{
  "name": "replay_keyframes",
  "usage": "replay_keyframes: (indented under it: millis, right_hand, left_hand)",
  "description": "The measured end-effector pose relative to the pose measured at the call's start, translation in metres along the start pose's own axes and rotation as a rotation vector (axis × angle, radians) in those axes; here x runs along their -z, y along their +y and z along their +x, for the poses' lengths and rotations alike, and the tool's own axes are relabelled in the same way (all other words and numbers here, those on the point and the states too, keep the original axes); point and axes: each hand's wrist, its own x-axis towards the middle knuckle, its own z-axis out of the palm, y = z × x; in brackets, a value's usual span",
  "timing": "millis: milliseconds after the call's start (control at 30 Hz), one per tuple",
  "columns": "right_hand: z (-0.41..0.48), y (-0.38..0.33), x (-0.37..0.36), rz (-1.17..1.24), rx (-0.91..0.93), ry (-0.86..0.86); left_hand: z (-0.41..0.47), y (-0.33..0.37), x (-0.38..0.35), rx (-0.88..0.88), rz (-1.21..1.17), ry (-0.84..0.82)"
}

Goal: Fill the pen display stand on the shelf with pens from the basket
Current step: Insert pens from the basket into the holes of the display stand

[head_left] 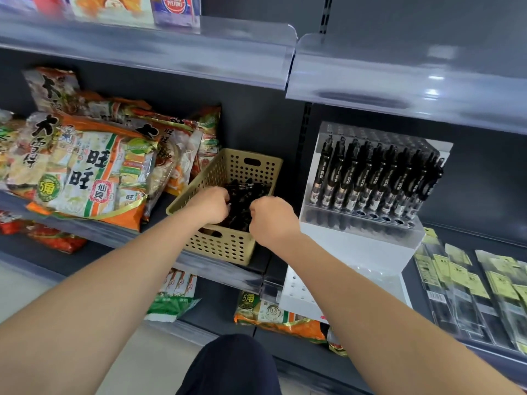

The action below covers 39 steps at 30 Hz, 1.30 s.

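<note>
On the middle shelf, a beige basket sits between snack bags and a clear stand. Loose pens lie heaped in the basket. The 2 hands reach into it: the left hand has its fingers curled down among the loose pens, and the right hand is bunched just beside it, knuckles up. Whether either hand's fingers clamp a pen I cannot tell, as the fingertips are hidden. Racked pens stand upright in the stand's back rows, and round holes show along its front row.
</note>
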Motion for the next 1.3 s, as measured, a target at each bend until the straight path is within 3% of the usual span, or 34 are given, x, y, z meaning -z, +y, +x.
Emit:
replay_keyframes:
  millis: [167, 333, 500, 767, 967, 1167, 1300]
  right_hand:
    - [0.009, -0.01, -0.001, -0.055, -0.055, -0.012]
    - [0.01, -0.012, -0.004, -0.101, -0.054, 0.001]
    - [0.011, -0.012, -0.004, -0.153, -0.012, -0.001]
    - [0.011, -0.011, -0.004, -0.141, -0.015, -0.01]
    - [0.008, -0.012, -0.001, -0.152, -0.011, -0.02]
    - [0.008, -0.012, 0.0, -0.159, -0.012, -0.017]
    - [0.008, -0.012, -0.001, -0.153, -0.009, -0.011]
  left_hand:
    - [0.034, 0.001, -0.004, -0.033, 0.211, -0.134]
    - [0.077, 0.008, -0.017, -0.046, 0.18, -0.127]
    - [0.107, 0.007, -0.027, -0.028, 0.165, -0.225]
    - [0.102, 0.021, -0.022, -0.091, 0.14, -0.321]
    - [0.096, 0.007, -0.015, -0.055, 0.307, -0.4]
    - [0.089, 0.0, 0.003, -0.112, 0.388, -0.247]
    - [0.084, -0.003, 0.014, -0.087, 0.272, -0.083]
